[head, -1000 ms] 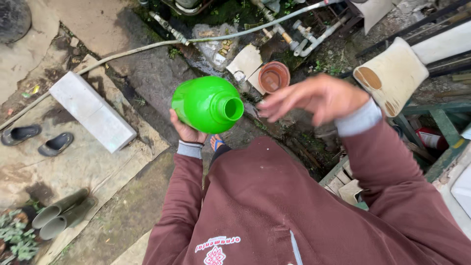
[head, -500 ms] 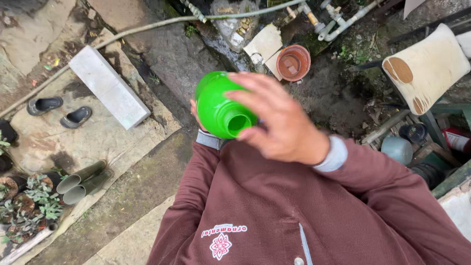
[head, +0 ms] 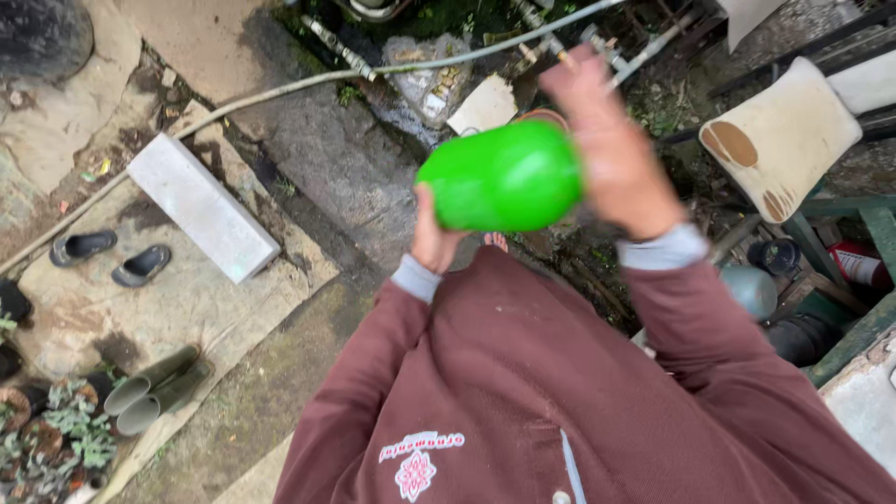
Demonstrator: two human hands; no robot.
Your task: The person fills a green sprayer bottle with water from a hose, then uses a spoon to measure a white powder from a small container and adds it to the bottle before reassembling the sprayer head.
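Tipped sideways since half a second ago, the green bottle (head: 502, 175) now hides its mouth (contents unseen). Left hand (head: 435, 238) grips its base from below; right hand (head: 611, 149), blurred, closes over its far end, chest-high above the wet ground.

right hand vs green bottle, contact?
Touching. In the head view the right hand wraps over the end of the green bottle, with no gap visible between them, while the left hand holds it from below.
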